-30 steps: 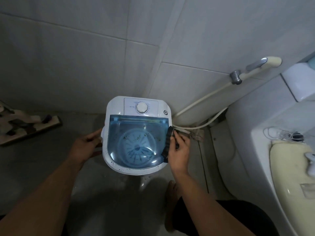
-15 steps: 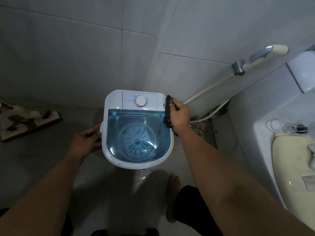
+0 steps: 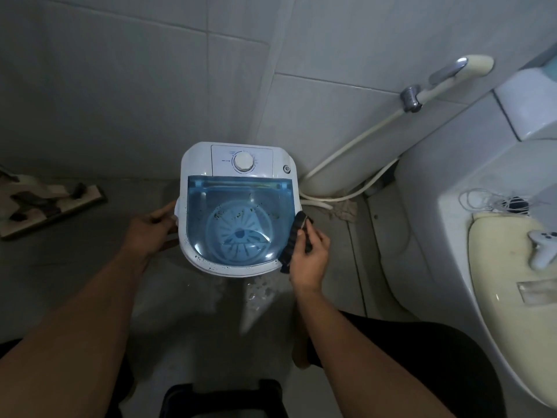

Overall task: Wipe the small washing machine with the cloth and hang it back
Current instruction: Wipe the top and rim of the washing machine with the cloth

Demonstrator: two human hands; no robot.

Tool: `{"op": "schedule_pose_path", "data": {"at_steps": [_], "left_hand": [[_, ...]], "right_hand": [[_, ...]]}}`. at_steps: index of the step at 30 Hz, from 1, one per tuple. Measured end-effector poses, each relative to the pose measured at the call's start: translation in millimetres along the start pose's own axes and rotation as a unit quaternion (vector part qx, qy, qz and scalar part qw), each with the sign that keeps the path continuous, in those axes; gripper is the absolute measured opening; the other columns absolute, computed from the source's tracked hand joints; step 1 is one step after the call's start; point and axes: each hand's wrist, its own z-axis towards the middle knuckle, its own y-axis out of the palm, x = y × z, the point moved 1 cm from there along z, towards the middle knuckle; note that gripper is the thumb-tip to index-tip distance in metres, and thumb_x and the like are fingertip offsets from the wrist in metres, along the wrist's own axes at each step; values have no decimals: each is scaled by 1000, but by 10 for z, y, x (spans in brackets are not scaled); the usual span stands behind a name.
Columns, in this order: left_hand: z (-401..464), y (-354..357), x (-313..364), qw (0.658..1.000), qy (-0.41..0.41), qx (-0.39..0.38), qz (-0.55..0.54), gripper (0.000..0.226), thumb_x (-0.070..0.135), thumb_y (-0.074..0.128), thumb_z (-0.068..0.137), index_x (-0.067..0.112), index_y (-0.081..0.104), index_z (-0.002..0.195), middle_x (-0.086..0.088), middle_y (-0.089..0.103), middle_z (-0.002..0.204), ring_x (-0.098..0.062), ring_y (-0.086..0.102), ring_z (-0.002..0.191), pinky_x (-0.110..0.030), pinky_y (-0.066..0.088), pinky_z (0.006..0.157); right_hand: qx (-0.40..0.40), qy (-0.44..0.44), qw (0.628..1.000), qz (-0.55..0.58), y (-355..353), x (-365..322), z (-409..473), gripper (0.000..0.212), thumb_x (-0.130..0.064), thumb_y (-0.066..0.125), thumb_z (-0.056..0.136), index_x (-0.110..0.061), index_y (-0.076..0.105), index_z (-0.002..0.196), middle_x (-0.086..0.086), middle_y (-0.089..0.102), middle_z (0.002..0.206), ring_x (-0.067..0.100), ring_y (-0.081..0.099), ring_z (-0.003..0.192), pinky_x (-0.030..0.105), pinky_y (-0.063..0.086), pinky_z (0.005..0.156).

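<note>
The small white washing machine point(image 3: 196, 164) stands on the floor against the tiled wall, with a clear blue lid and a round dial at its back. Dark specks dot its front rim. My right hand point(image 3: 310, 254) grips a dark cloth point(image 3: 291, 239) and presses it against the machine's right side near the front corner. My left hand point(image 3: 150, 230) rests on the machine's left side, fingers touching the casing.
A toilet point(image 3: 497, 285) fills the right side, with a white cable point(image 3: 479, 200) on its tank ledge. A spray hose point(image 3: 355, 143) runs down the wall behind the machine. A patterned mat point(image 3: 45, 203) lies at the left. Wet patches mark the floor point(image 3: 259, 291).
My right hand has slid the cloth along the machine's right side, from the back corner near the dial down toward the front corner. My left hand stayed on the left side.
</note>
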Motion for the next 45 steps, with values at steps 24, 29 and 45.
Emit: {"op": "schedule_pose_path", "data": {"at_steps": [24, 29, 45], "left_hand": [[49, 47, -20, 1000, 6, 10, 23, 42, 6, 47, 102, 23, 59, 139, -4, 70, 105, -7, 65, 81, -25, 56, 68], [57, 53, -29, 1000, 3, 15, 6, 41, 4, 48, 101, 25, 61, 134, 14, 74, 75, 0, 71, 61, -15, 56, 49], [74, -14, 1, 1000, -15, 9, -2, 42, 3, 48, 101, 19, 60, 138, -14, 69, 108, -16, 66, 73, -18, 58, 51]], "right_hand": [[17, -69, 995, -65, -56, 316, -516, 38, -25, 62, 99, -20, 66, 137, 4, 52, 135, 25, 60, 125, 40, 52, 106], [-19, -119, 982, -145, -83, 263, -871, 36, -33, 61, 100, -34, 66, 136, -7, 47, 142, 20, 62, 124, 41, 59, 92], [-187, -395, 852, -289, 261, -132, -736, 36, -40, 68, 97, -23, 71, 128, 7, 60, 133, 25, 55, 115, 40, 58, 87]]}}
